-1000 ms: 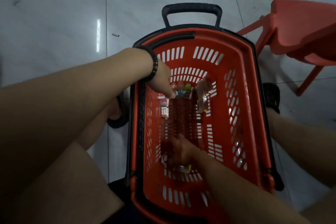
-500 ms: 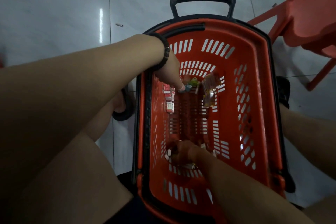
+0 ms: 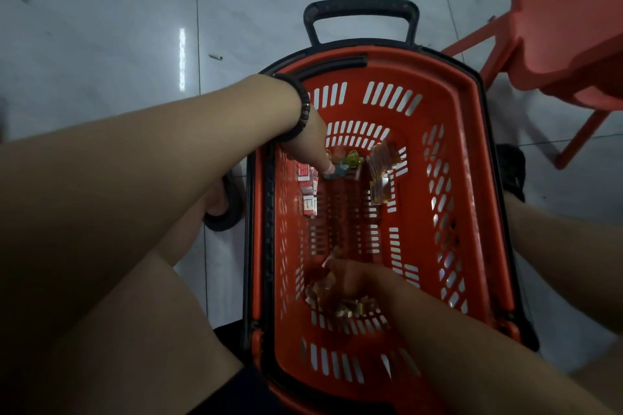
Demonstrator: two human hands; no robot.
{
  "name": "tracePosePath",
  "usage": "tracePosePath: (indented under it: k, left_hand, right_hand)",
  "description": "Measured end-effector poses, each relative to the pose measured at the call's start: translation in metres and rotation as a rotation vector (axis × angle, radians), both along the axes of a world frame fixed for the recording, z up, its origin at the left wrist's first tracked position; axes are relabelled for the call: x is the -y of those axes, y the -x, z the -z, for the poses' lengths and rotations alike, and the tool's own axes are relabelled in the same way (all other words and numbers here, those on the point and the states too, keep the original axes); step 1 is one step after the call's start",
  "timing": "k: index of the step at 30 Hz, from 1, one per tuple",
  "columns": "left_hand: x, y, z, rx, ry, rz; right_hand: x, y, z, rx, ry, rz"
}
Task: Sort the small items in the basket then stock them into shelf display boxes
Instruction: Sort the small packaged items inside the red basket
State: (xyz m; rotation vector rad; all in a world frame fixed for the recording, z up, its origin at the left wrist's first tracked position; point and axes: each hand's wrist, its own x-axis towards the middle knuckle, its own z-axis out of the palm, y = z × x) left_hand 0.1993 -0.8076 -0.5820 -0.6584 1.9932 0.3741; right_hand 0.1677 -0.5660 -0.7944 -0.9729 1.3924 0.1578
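While the person sits over it, the pale grey tiled floor carries a red slotted plastic shopping basket with a black rim and a black pull handle. A red plastic chair stands just beside its far right corner.

The left hand, with a dark beaded bracelet at the wrist, reaches to the far end, one finger touching the colourful wrapped sweets; whether the fingers grasp one cannot be told. The right hand is blurred over the loose foil-wrapped pieces at the near end; fingers curled, grasp undetermined.

Small red-and-white boxes lie along the left wall. Clear amber packets lie far right.
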Motion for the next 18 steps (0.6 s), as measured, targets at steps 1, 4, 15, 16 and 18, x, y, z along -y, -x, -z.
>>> tracePosePath:
  k: [1,4,15,16,18]
  left_hand:
    - [0.002,0.003,0.001,0.03,-0.011,0.03]
    - [-0.002,0.002,-0.011,0.031,-0.06,0.068]
    - [-0.015,-0.01,-0.032,-0.455,-0.613,-0.68]
    - [-0.02,-0.009,-0.033,-0.487,-0.721,-0.781]
    - [-0.032,-0.006,-0.034,-0.593,-0.846,-0.906]
  right_hand:
    - [0.004,0.003,-0.01,0.008,0.028,-0.024]
    - [0.017,0.019,-0.033,0.06,0.056,-0.032]
    - [0.069,0.118,-0.222,-0.044,0.572,0.191]
    - [0.068,0.122,-0.232,-0.103,0.651,0.187]
    - [0.067,0.125,-0.242,-0.188,0.757,0.226]
